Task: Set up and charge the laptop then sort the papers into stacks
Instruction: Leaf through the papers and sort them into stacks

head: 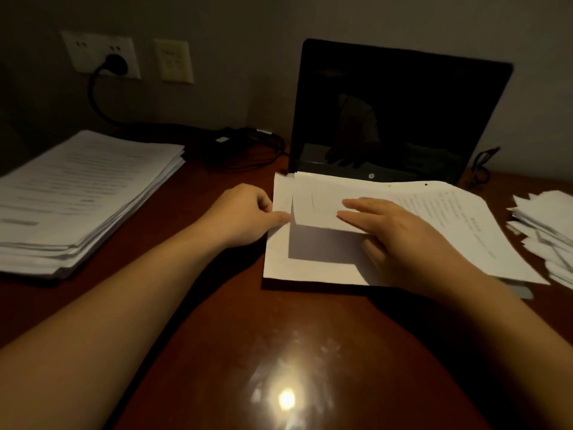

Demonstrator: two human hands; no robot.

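While the left hand (248, 214) pinches the left edge of the middle pile (310, 271) of white papers, thumb laid on the bottom sheet and the other fingers curled in, the right hand (403, 234) grasps the lifted sheets (319, 206) of that same pile, straight fingers flat on top and the thumb tucked beneath, so that their near edge stands raised and throws a shadow on the blank page below; the pile lies on the reddish wooden desk (217, 352) directly in front of the person, and its far edge meets the foot of the open laptop (397, 113), whose screen is dark and stands upright against the wall; printed lines show on the pile's right half, too blurred to read; a thick stack of printed sheets (83, 193) sits well apart on the left of the desk, edges slightly fanned; a looser heap of smaller paper pieces (545, 231) lies at the right edge of the view, just beside the middle pile; the wall socket (102, 54) holds a black plug (116, 63), and its cable runs down to a charger brick (221, 144) lying on the desk between the left stack and the laptop, with coiled leads beside it; a second wall plate (173, 60) is fixed just right of the socket; a bright glare (286, 398) shines on the desk near the person.
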